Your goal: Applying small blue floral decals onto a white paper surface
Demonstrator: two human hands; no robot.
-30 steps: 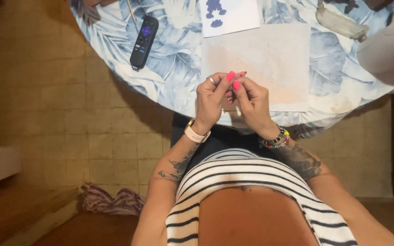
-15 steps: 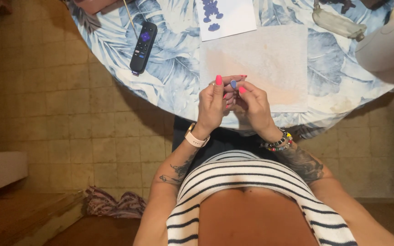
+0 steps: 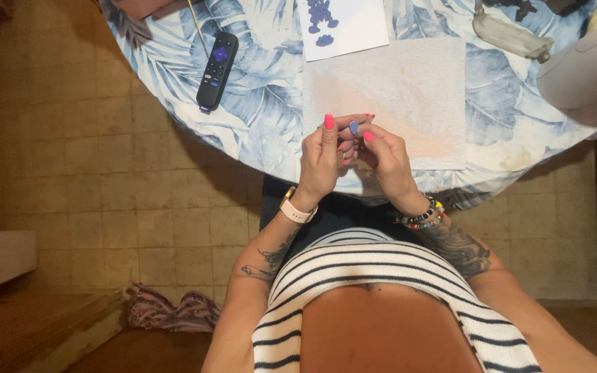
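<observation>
My left hand point(image 3: 324, 160) and my right hand point(image 3: 385, 157) are raised together at the near edge of a round table with a blue leaf-print cloth point(image 3: 264, 131). Between the fingertips of both hands sits a small blue piece point(image 3: 354, 127); which hand grips it I cannot tell for sure, both touch it. Just beyond the hands lies a white paper towel point(image 3: 409, 90), faintly stained. A white sheet with blue shapes point(image 3: 343, 24) lies further back.
A black remote control point(image 3: 217, 69) lies on the cloth to the left. A clear pouch point(image 3: 509, 34) and a pale rounded object point(image 3: 585, 65) are at the right. Tiled floor point(image 3: 105, 173) spreads left; bunched striped fabric point(image 3: 171, 311) lies near my seat.
The hands have stayed together at the table edge; the small blue piece has come into plain sight between the fingertips. The view shifted slightly down.
</observation>
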